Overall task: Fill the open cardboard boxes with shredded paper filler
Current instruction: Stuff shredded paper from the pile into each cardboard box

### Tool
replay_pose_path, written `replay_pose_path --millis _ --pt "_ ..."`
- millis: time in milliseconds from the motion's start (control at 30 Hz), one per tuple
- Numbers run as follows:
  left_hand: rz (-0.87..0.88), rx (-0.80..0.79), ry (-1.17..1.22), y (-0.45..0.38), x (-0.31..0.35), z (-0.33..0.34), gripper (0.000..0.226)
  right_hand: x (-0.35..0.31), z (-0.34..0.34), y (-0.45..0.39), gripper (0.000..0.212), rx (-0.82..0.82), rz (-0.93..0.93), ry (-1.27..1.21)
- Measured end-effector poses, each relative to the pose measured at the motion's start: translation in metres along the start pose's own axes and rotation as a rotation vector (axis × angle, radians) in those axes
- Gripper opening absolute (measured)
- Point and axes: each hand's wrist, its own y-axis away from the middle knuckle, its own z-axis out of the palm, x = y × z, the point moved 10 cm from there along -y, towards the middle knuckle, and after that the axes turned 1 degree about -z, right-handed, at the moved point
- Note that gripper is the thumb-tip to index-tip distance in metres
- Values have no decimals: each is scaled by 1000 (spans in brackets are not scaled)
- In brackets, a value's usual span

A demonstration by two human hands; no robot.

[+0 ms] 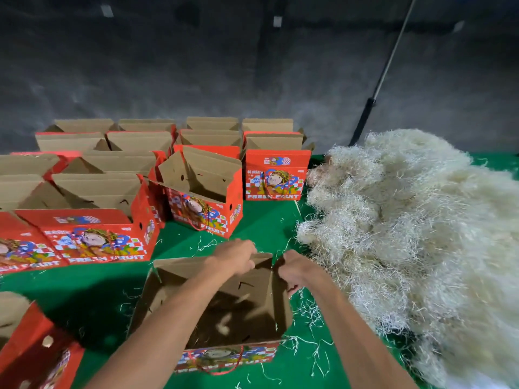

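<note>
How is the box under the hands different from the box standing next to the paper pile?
The near box is gripped at its far flaps by the left hand and the right hand; the far box stands untouched. The near box shows its brown inside; the far box shows its printed front. Both are red "FRESH FRUIT" boxes.

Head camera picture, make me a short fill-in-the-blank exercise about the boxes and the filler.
1. Both hands grip the far flaps of the nearest box, which stands on a ____ table.
2. The filler pile lies on the person's ____ side.
3. Big words on the red boxes read FRESH ____.
4. The nearest box's rope handle is ____.

Answers: green; right; FRUIT; red
</note>
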Motion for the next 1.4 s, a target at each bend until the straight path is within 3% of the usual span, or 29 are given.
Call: replay_pose_path --millis 133,267,367,533,667,800,1000,1067,1167,1233,1333,1400 --pt "-22 -164 -38 -16 5 11 22 13 8 3 12 -103 52 -23" --pt "129 -151 52 -36 50 1 9 20 -4 -2 21 -125 49 -172" --pt "213 -44 194 -55 87 -13 8 26 -45 -9 18 -2 -30 -231" --pt "266 37 272 -98 144 -10 10 59 -144 -11 17 352 -89 -72" --pt "279 -8 291 -134 193 14 10 92 -208 -6 47 557 -122 127" --pt "279 -4 248 -173 237 43 37 134 -252 -19 77 662 -90 378" --pt "60 130 302 -241 243 58 82 162 -272 -76 85 610 -148 371" --pt "30 214 415 -261 235 54 76 161 -270 -96 77 594 -176 380" --pt "-14 423 467 -283 212 41 46 158 -263 -122 68 584 -195 458" --pt "-92 473 426 -301 188 42 46 155 -259 -139 66 560 -209 480" --pt "-240 299 447 -329 153 72 68 150 -241 -168 79 448 -263 513" --pt "-332 88 704 -337 145 102 69 152 -227 -188 93 372 -274 545"
